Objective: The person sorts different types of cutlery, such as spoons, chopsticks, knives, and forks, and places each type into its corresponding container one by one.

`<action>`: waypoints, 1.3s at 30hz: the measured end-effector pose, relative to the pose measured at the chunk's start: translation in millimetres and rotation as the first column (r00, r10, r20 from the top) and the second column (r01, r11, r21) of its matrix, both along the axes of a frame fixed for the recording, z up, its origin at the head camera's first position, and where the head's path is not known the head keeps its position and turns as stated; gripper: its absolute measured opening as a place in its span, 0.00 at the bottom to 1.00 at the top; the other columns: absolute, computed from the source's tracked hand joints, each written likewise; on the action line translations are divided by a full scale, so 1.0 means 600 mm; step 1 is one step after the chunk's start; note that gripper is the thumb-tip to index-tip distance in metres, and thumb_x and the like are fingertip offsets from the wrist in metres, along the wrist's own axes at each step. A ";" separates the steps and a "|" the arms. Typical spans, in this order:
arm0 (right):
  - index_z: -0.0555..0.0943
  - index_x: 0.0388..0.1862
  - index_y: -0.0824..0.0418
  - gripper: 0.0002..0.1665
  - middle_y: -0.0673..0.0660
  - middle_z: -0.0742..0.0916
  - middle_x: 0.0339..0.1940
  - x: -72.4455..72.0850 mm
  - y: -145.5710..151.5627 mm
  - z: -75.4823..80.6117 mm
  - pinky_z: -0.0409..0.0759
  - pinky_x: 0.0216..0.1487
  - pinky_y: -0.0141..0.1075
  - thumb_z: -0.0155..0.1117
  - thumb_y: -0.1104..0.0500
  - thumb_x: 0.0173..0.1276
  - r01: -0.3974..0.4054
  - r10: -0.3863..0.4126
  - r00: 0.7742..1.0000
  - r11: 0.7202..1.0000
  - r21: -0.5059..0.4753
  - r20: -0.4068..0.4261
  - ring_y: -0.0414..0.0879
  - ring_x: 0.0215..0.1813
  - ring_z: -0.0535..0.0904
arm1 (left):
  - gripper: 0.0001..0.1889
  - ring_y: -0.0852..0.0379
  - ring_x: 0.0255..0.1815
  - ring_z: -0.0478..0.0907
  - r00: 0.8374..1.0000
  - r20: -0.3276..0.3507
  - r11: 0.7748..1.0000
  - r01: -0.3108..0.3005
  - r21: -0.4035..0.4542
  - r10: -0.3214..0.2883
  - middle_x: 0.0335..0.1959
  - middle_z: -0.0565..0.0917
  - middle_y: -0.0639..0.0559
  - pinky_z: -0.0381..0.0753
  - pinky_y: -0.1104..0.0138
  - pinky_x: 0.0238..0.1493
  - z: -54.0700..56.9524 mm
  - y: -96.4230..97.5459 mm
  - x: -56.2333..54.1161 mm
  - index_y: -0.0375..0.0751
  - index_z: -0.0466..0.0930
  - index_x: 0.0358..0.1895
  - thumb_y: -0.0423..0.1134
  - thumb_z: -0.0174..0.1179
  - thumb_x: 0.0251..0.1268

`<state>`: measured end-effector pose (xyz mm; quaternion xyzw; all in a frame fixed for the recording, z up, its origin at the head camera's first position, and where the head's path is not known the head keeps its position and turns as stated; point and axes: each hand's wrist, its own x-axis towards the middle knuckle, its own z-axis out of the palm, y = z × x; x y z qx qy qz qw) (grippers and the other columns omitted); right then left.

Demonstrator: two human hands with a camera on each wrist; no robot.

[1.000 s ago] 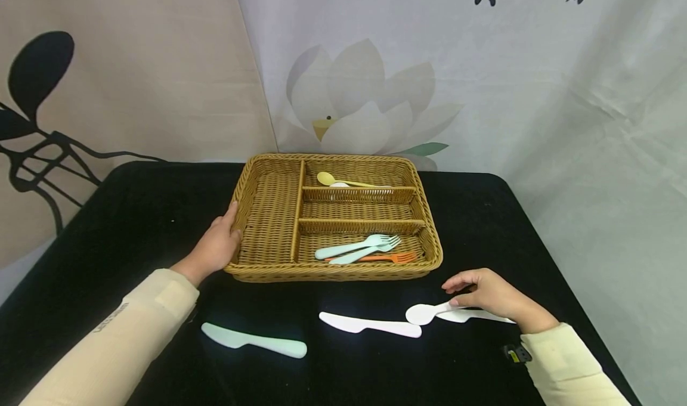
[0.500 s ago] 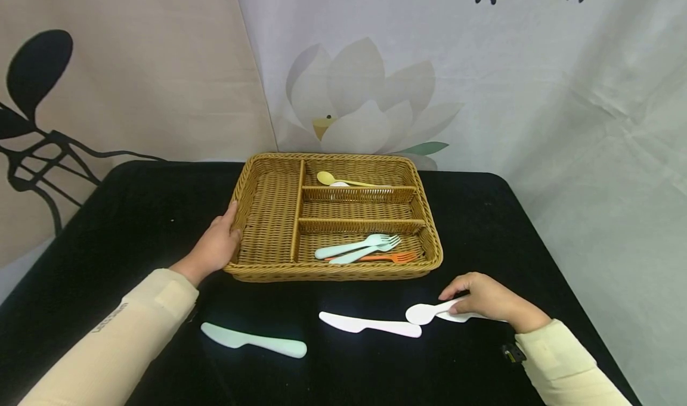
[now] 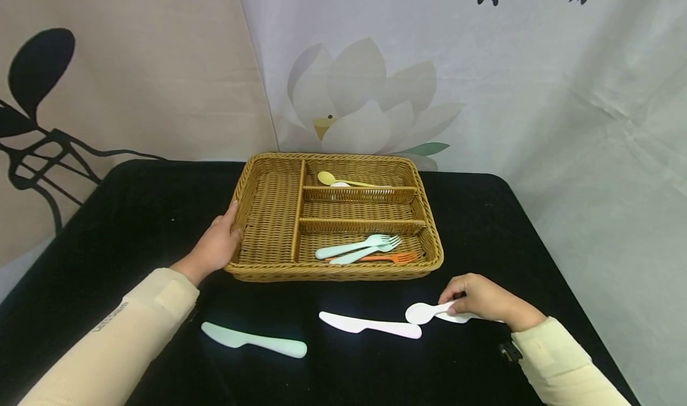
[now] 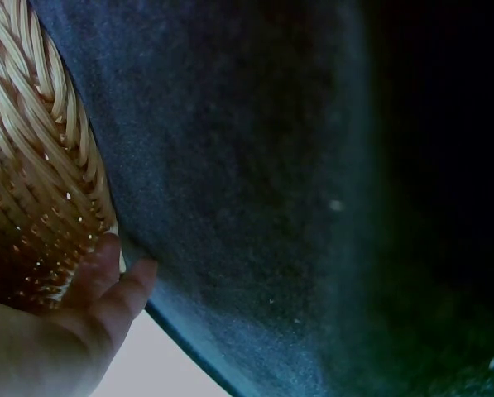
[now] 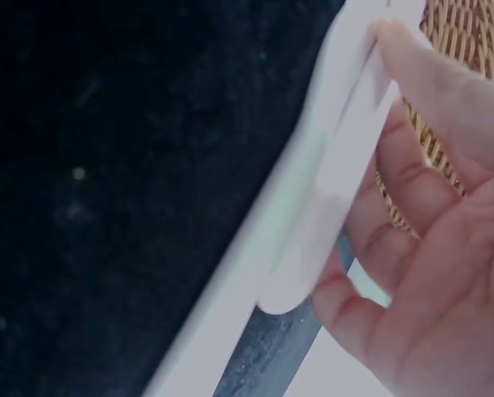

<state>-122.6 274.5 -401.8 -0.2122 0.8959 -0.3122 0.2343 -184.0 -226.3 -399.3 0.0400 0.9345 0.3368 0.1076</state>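
My left hand (image 3: pixel 214 242) grips the left rim of a woven wicker basket (image 3: pixel 265 269), its fingers over the edge in the left wrist view. With thumb and fingers, my right hand (image 3: pixel 485 301) pinches the handle of a white spoon (image 3: pixel 418 313), whose bowl points left. Partly beneath that spoon lies a white knife (image 3: pixel 455 318); in the right wrist view the spoon's rounded handle end (image 5: pixel 290 285) overlaps the knife's long handle (image 5: pixel 205 331). Another white knife (image 3: pixel 370 324) lies just left of the spoon bowl, and a pale green knife (image 3: pixel 252 340) lies farther left.
The front right compartment holds two pale green forks (image 3: pixel 349 249) and an orange fork (image 3: pixel 402 257). A yellow spoon (image 3: pixel 325 178) and a white piece (image 3: pixel 340 185) lie in the back one. A black cloth (image 3: pixel 161 215) covers the table; a printed curtain (image 3: pixel 563 96) hangs behind.
My right hand has moved slightly left and down onto the white spoon's handle, and its fingers have closed around it. My left hand stays on the basket rim.
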 end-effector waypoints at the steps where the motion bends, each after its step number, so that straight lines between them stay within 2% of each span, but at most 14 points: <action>1: 0.88 0.32 0.56 0.07 0.46 0.83 0.31 0.000 0.000 0.000 0.76 0.32 0.34 0.69 0.67 0.57 -0.001 0.001 1.000 1.000 -0.007 0.010 0.40 0.34 0.75 | 0.33 0.33 0.57 0.64 1.000 0.000 1.000 -0.001 0.000 0.001 0.63 0.56 0.23 0.68 0.41 0.57 0.000 0.000 0.000 0.36 0.28 0.76 0.34 0.33 0.77; 9: 0.86 0.32 0.58 0.06 0.48 0.83 0.29 -0.002 0.002 0.004 0.74 0.31 0.33 0.70 0.66 0.56 0.006 -0.003 0.998 0.998 -0.060 0.058 0.41 0.31 0.74 | 0.33 0.32 0.62 0.61 1.000 -0.009 1.000 0.002 -0.006 -0.002 0.65 0.54 0.21 0.62 0.39 0.62 0.000 0.001 -0.003 0.36 0.28 0.76 0.34 0.35 0.77; 14: 0.86 0.33 0.57 0.05 0.47 0.82 0.29 -0.006 0.006 0.013 0.75 0.31 0.33 0.69 0.65 0.57 0.013 -0.011 0.999 0.998 -0.060 0.040 0.40 0.31 0.73 | 0.33 0.31 0.64 0.59 1.000 -0.014 1.000 0.001 -0.007 -0.001 0.66 0.53 0.21 0.60 0.39 0.63 -0.001 -0.002 -0.004 0.35 0.28 0.76 0.34 0.35 0.77; 24: 0.86 0.35 0.57 0.05 0.49 0.86 0.34 -0.019 0.009 0.047 0.77 0.37 0.35 0.71 0.61 0.59 0.090 -0.091 0.996 0.994 -0.065 -0.021 0.41 0.36 0.77 | 0.33 0.29 0.67 0.56 1.000 -0.019 1.000 0.002 -0.005 -0.002 0.68 0.52 0.20 0.58 0.39 0.65 -0.001 0.000 -0.003 0.35 0.29 0.77 0.33 0.36 0.76; 32: 0.86 0.36 0.58 0.05 0.50 0.85 0.34 -0.042 0.004 0.091 0.75 0.37 0.37 0.70 0.62 0.60 0.104 -0.111 0.988 0.992 -0.064 -0.111 0.43 0.36 0.74 | 0.33 0.30 0.67 0.56 0.999 -0.033 1.000 0.002 -0.006 -0.002 0.68 0.53 0.21 0.58 0.40 0.65 0.001 0.001 -0.001 0.34 0.30 0.76 0.34 0.36 0.76; 39: 0.86 0.36 0.62 0.06 0.53 0.86 0.34 -0.076 -0.015 0.113 0.78 0.37 0.37 0.70 0.65 0.59 0.106 -0.114 0.982 0.993 -0.060 -0.150 0.46 0.36 0.75 | 0.33 0.30 0.64 0.60 0.999 -0.048 1.000 0.001 -0.009 -0.001 0.66 0.55 0.21 0.61 0.40 0.64 0.001 0.000 0.000 0.33 0.31 0.76 0.34 0.35 0.76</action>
